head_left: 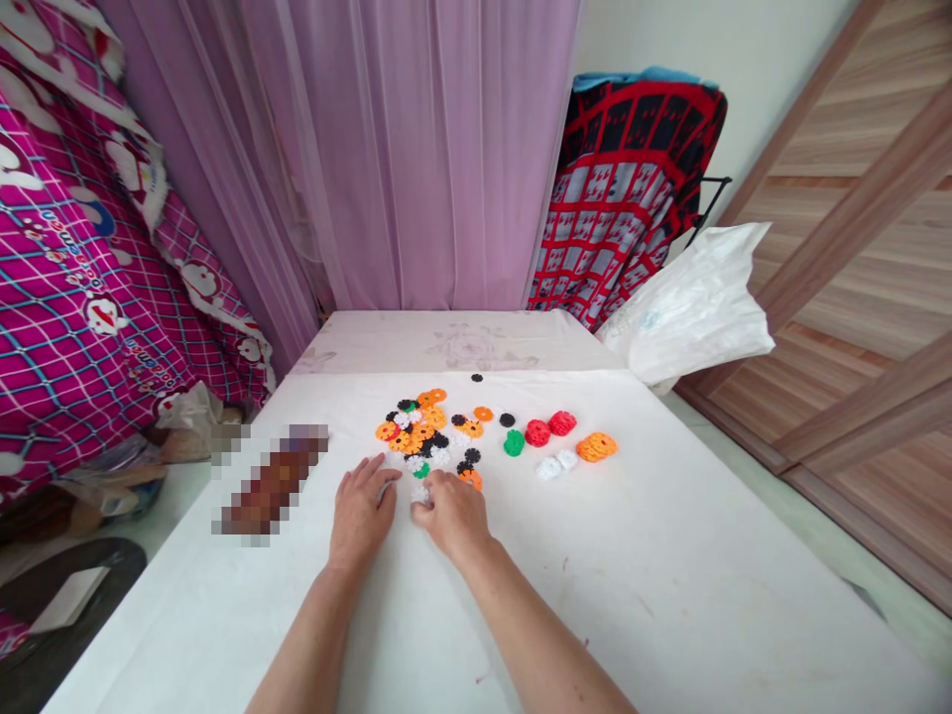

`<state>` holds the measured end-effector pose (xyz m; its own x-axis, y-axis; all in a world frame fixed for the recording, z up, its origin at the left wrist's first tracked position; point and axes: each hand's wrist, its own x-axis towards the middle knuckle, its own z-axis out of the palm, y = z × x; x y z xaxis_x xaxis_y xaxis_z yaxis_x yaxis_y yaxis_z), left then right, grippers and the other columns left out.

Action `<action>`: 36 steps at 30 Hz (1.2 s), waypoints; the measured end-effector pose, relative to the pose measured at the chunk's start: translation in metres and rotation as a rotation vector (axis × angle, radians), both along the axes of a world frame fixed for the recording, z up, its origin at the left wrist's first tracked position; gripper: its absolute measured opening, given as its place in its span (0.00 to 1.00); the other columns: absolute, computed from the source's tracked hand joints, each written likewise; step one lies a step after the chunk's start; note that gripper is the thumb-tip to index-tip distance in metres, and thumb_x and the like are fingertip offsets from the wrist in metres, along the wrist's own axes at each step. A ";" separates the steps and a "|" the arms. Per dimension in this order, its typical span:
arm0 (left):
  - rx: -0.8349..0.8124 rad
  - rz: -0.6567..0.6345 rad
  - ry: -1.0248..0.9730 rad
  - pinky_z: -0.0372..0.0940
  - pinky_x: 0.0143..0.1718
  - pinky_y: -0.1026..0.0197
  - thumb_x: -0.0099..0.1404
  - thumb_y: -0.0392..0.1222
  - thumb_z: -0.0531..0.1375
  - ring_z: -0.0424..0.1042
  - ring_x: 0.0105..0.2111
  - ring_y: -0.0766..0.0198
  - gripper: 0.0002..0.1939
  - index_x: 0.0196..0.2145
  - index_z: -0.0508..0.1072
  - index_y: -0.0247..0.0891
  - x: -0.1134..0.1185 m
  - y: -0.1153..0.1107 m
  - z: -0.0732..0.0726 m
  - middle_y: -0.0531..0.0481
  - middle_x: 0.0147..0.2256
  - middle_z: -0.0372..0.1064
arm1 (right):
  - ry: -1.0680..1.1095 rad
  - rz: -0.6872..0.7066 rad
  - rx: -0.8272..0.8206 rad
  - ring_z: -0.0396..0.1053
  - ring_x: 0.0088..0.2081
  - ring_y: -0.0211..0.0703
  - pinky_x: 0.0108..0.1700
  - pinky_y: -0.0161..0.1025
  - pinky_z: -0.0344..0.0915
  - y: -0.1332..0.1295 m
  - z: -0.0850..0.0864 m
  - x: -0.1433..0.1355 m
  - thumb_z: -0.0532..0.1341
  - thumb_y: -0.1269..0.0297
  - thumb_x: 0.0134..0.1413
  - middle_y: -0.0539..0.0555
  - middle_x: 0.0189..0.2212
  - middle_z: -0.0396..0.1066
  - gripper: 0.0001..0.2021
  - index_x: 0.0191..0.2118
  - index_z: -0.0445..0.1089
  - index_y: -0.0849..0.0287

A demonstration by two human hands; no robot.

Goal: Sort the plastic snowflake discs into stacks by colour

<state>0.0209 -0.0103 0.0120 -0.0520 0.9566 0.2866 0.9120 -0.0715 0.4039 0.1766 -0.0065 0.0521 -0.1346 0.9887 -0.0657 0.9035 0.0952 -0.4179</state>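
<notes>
A mixed pile of flower-shaped plastic discs (421,433) in orange, black, white, green and red lies on the white-covered table. My left hand (362,508) rests flat at the pile's near left edge, fingers stretched out and holding nothing. Just to its right, my right hand (457,514) is closed in a pinch, with a white disc (420,493) between thumb and index finger. To the right of the pile stand sorted groups: green discs (514,443), red discs (537,432), white discs (548,467) and orange discs (597,447).
A pixelated brownish object (272,486) lies on the table's left side. Single black discs (507,420) lie apart from the pile. A white plastic bag (691,307) is at the far right edge. Purple curtains (446,149) hang behind; wooden doors (855,268) are at right.
</notes>
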 end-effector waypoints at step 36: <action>0.105 -0.096 0.256 0.42 0.63 0.34 0.65 0.45 0.55 0.54 0.63 0.43 0.13 0.43 0.78 0.46 0.022 -0.018 0.020 0.43 0.60 0.62 | -0.085 -0.237 0.081 0.68 0.30 0.39 0.30 0.34 0.50 -0.029 -0.020 0.126 0.53 0.61 0.60 0.49 0.31 0.76 0.11 0.41 0.73 0.50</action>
